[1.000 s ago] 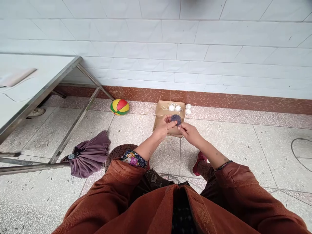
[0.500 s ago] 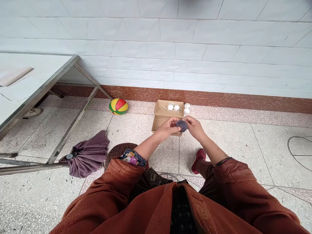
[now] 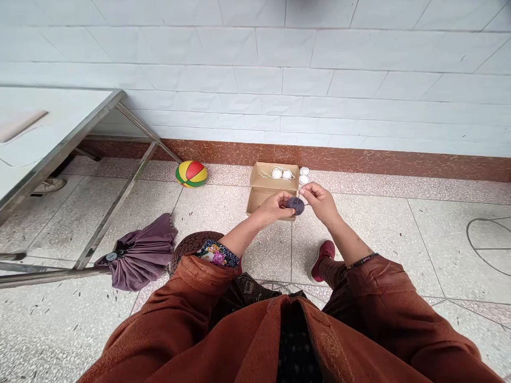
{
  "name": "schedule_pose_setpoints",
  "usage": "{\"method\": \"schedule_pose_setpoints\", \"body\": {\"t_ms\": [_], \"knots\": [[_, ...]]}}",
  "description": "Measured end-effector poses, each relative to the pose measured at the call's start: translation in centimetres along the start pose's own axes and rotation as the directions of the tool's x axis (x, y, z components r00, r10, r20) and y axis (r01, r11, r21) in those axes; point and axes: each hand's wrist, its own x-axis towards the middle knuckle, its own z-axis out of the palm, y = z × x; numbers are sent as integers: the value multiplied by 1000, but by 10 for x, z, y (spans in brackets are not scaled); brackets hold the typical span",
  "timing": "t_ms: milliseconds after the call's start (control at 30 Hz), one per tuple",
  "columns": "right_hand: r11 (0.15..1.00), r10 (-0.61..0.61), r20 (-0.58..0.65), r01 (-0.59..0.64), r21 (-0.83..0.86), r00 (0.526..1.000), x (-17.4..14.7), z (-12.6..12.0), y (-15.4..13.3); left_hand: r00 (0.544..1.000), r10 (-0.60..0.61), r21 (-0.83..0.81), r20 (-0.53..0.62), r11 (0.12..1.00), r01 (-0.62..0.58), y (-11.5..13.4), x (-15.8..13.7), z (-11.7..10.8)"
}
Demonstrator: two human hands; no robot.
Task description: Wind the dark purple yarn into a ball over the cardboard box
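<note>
A small ball of dark purple-grey yarn is gripped in my left hand, thumb below and fingers above it. My right hand is just right of the ball, thumb and forefinger pinching a strand of the yarn that runs from it. Under and beyond my hands an open cardboard box lies on the floor. In its raised lid rest two white yarn balls with loose ends. More white balls sit on the floor against the box's right side.
A red, yellow and green ball lies by the skirting at the wall. At left stands a metal-framed table, with a purple folded cloth item by its lower bar. A wire loop lies on the floor at far right.
My right hand has drawn away from the yarn ball, up and to the right, pulling a strand between its fingers. My left hand still holds the ball.
</note>
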Motion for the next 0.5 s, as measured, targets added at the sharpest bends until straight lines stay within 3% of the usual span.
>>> {"method": "schedule_pose_setpoints", "body": {"t_ms": [100,233,400,500], "knots": [[997,41,-37,-43,-60,998,4,2,20,996,21,-145,87,989,-8,-1,2,2],[990,56,62,-48,-131,996,-5,9,37,997,51,-246,-57,967,-64,-6,14,3],[980,-110,187,138,-141,976,-18,7,34,961,127,41,-246,992,-120,-13,37,0],[975,-160,128,176,-134,979,-14,-5,33,979,120,236,-164,969,-79,-15,47,-1]]}}
